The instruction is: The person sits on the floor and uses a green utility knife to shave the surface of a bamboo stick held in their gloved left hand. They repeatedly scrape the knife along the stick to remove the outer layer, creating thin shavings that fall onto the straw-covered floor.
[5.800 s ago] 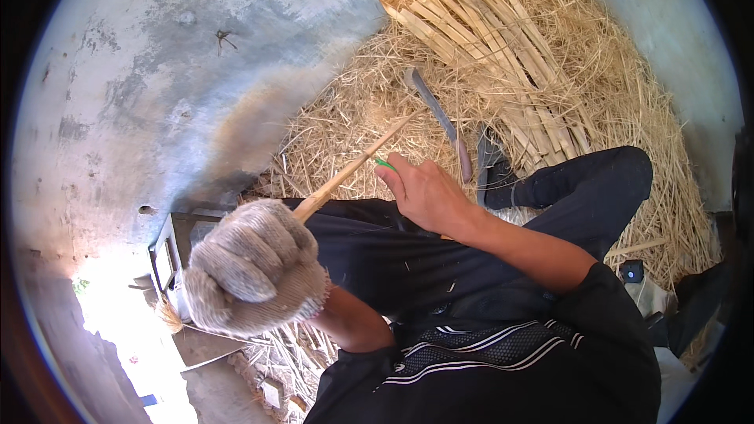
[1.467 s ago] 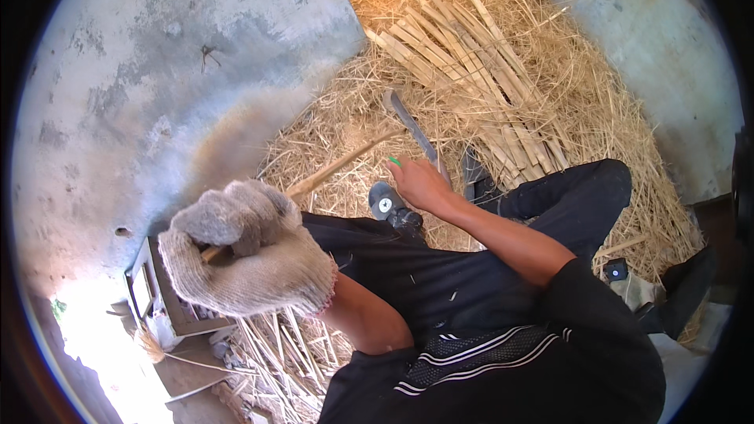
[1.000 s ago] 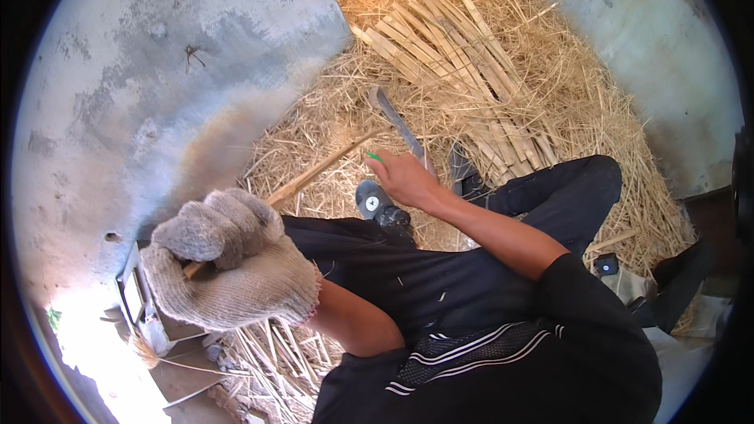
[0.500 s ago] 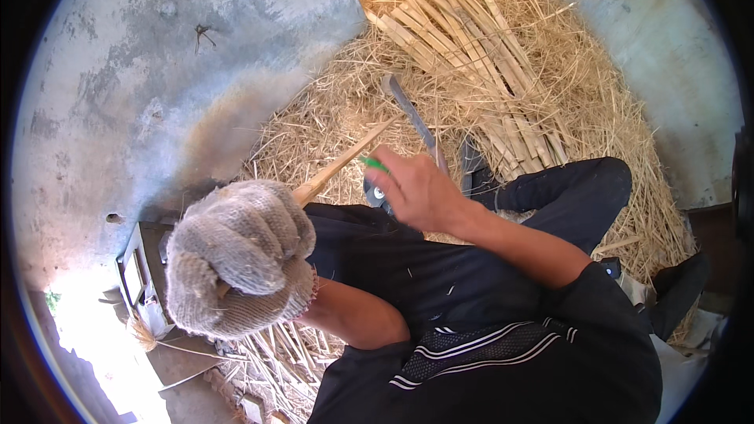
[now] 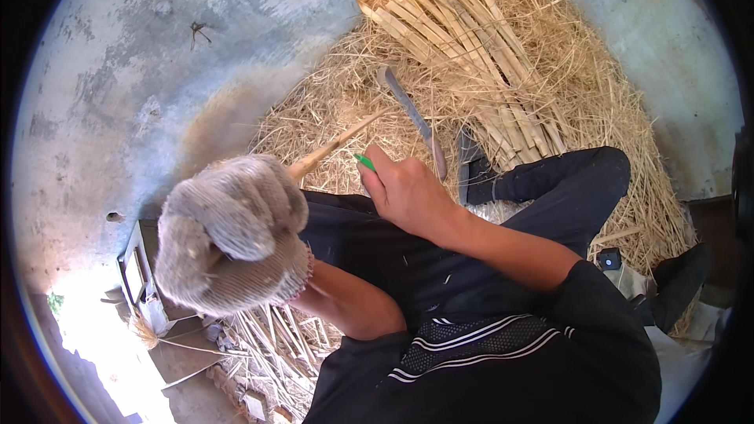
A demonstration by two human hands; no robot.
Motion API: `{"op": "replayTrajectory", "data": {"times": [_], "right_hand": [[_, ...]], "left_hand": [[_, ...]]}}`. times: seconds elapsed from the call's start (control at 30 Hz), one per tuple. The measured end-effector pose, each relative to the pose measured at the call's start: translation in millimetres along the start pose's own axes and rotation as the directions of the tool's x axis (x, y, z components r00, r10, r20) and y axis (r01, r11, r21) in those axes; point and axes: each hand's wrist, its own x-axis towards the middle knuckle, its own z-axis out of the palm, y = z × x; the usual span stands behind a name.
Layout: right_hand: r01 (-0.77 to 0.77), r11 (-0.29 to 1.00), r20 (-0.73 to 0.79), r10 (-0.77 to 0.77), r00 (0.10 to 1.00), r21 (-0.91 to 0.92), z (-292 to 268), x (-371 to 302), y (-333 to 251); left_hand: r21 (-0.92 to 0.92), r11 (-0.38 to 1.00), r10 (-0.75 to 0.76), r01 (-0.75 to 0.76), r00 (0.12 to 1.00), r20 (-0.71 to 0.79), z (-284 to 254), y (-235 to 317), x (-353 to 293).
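Observation:
My left hand [image 5: 232, 232], in a thick grey knitted glove, is closed round a pale split-bamboo strip [image 5: 326, 151]. The strip slants up and away from the glove to a thin point over the straw. Bare and closed, my right hand [image 5: 412, 195] grips a small tool with a green handle [image 5: 364, 162]; only its green end shows, so its kind is hidden. That hand is just to the right of the strip, with a small gap visible between them. Beyond it, a long curved knife with a wooden handle [image 5: 437, 155] lies on the straw.
A bundle of split bamboo strips [image 5: 463, 39] lies on the straw [image 5: 314, 86] at the far right. Concrete walls [image 5: 157, 55] rise on both sides. Thin offcuts [image 5: 275, 345] are scattered at lower left. A small black box [image 5: 609, 258] sits by my right leg.
My gloved left hand has shifted slightly up and left with the strip. My right hand has turned a little, showing more of the green handle, and the large knife's handle is less covered.

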Motion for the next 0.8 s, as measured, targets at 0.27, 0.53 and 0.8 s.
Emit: {"op": "replayTrajectory", "data": {"times": [0.27, 0.53, 0.8], "right_hand": [[-0.071, 0.997, 0.070, 0.072, 0.995, -0.007, -7, 1, -28], [0.040, 0.996, 0.069, -0.046, 0.997, 0.078, -18, -1, -48], [-0.058, 0.997, 0.083, 0.054, 0.995, 0.053, -8, 7, -31]], "left_hand": [[-0.005, 1.000, 0.016, -0.016, 1.000, 0.019, -5, 3, -5], [0.054, 0.997, -0.046, 0.055, 0.987, -0.153, 13, 6, 1], [0.015, 1.000, -0.023, 0.028, 0.973, -0.230, 8, 5, 0]]}}
